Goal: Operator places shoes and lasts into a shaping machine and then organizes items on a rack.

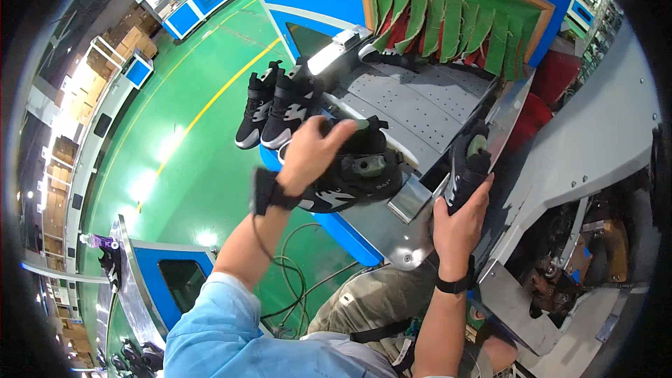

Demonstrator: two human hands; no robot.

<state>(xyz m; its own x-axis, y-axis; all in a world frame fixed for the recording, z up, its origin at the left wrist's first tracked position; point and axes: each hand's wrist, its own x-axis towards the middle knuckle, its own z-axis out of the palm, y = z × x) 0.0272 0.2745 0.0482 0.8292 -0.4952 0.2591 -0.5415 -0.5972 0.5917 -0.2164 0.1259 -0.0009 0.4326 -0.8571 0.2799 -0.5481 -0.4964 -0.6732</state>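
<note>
Black shoe [460, 164] in right hand [459, 227], pale-marked side, seemingly greenish inside

The left hand [311, 150] covers part of the dark shoes [371, 178] just under its fingers; whether it grips them cannot be told. The pale mark [383, 185] near those fingertips is too small to read. Beyond them, green strips [437, 28] partly hide another shoe [388, 58]. The right hand [458, 227] covers the near end of the black shoe [467, 168] between its thumb and fingers.
</note>
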